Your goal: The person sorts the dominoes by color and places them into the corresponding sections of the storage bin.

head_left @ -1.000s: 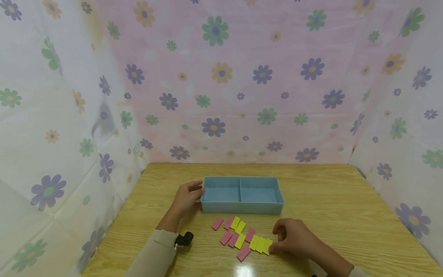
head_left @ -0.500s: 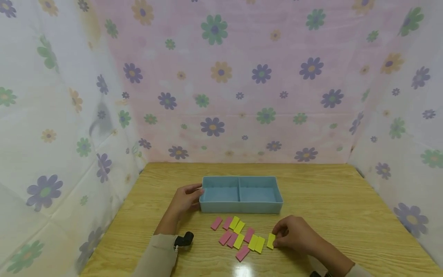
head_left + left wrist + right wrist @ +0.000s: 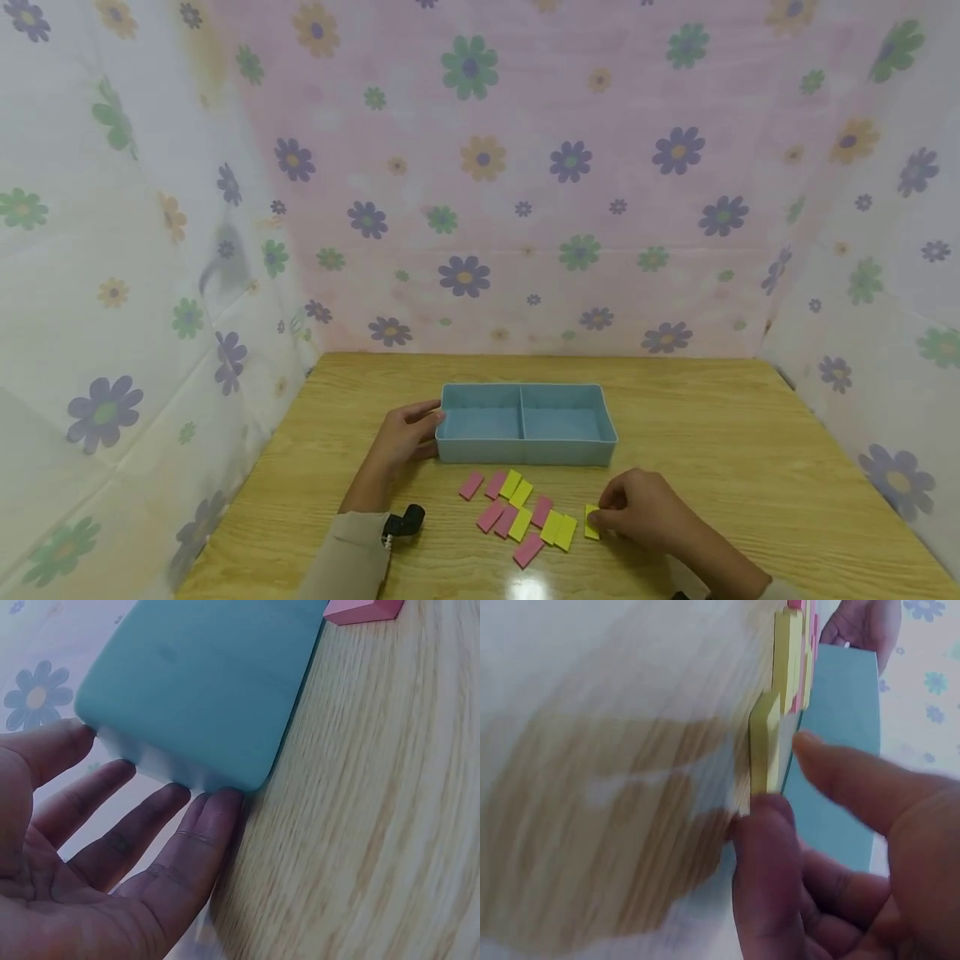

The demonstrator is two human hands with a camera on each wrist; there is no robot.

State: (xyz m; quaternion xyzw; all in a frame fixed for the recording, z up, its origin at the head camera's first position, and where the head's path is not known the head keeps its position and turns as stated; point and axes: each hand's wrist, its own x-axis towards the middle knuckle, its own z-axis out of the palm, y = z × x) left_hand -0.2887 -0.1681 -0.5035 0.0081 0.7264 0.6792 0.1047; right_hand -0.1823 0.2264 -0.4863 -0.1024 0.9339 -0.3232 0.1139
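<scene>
A pale blue two-compartment box [image 3: 525, 452] stands on the table, both compartments bare inside. My left hand [image 3: 405, 435] rests at its left end; in the left wrist view the extended fingertips [image 3: 171, 796] touch the end wall. My right hand [image 3: 643, 512] holds a thin yellow tile [image 3: 590, 530] at its right end, fingers curled. Seen from the right wrist, the thumb presses the near end of that tile [image 3: 760, 739], with the index fingertip beside it. Left of it lie more yellow tiles [image 3: 566, 533] and several pink tiles [image 3: 528, 551], some side by side.
The wood-grain table [image 3: 750, 467] reaches back to a flower-printed cloth [image 3: 525, 167], which also hangs along both sides. A black wrist device [image 3: 405, 522] sits at the left sleeve [image 3: 348, 550]. The tile group lies just in front of the box.
My right hand has drawn the end yellow tile rightward, apart from the yellow row, and the tile has turned slightly. My left hand stays at the box.
</scene>
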